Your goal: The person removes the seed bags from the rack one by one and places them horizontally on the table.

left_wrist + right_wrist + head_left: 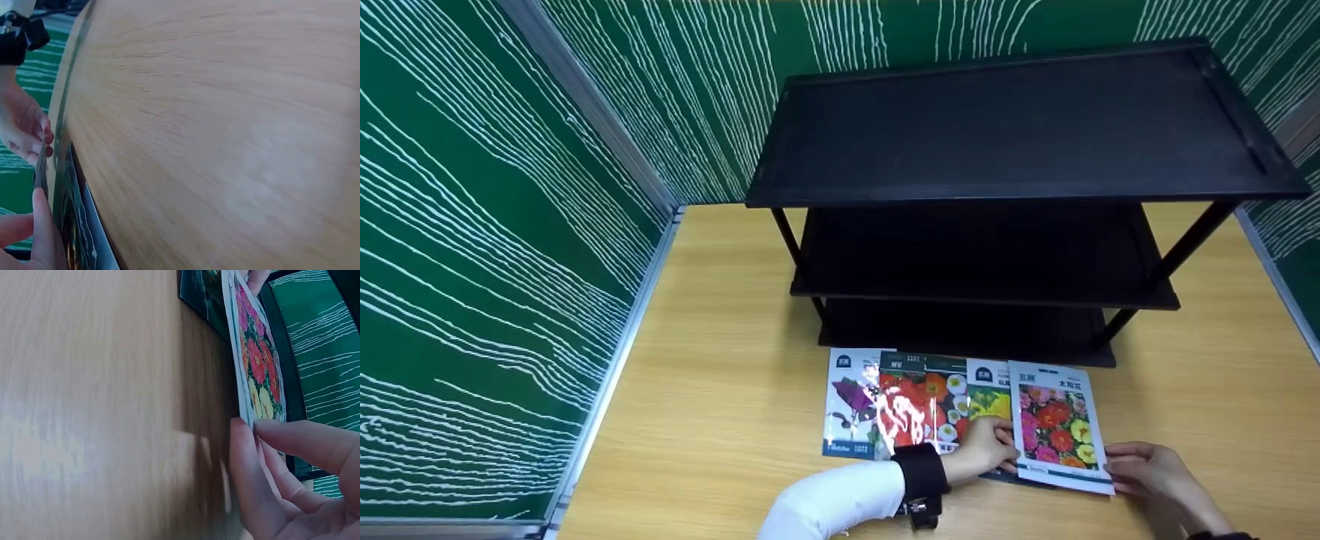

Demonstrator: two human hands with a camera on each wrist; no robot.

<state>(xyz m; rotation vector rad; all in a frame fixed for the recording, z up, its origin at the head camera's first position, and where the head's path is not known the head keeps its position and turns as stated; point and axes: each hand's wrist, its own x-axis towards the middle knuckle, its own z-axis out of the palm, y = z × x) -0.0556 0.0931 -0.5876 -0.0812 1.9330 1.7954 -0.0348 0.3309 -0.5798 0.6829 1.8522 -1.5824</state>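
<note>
A white flower seed packet (1057, 427) with pink, red and yellow blooms lies at the right end of an overlapping row. My right hand (1155, 476) pinches its lower right corner between thumb and fingers. At its left edge, my left hand (984, 448) grips the same packet. In the right wrist view the packet (259, 365) is tilted, its held corner raised over the table. Other packets run leftward: one with yellow flowers (990, 403), partly under the left hand, one with red and white daisies (956, 394), one with red flowers (901, 397), and one with a purple flower (847, 405).
Just behind the row stands a black three-tier shelf (1020, 135) on the wooden table (720, 337). Green panels with white wavy lines (487, 262) wall in the left side and the back. Bare wood shows to the left of the packets.
</note>
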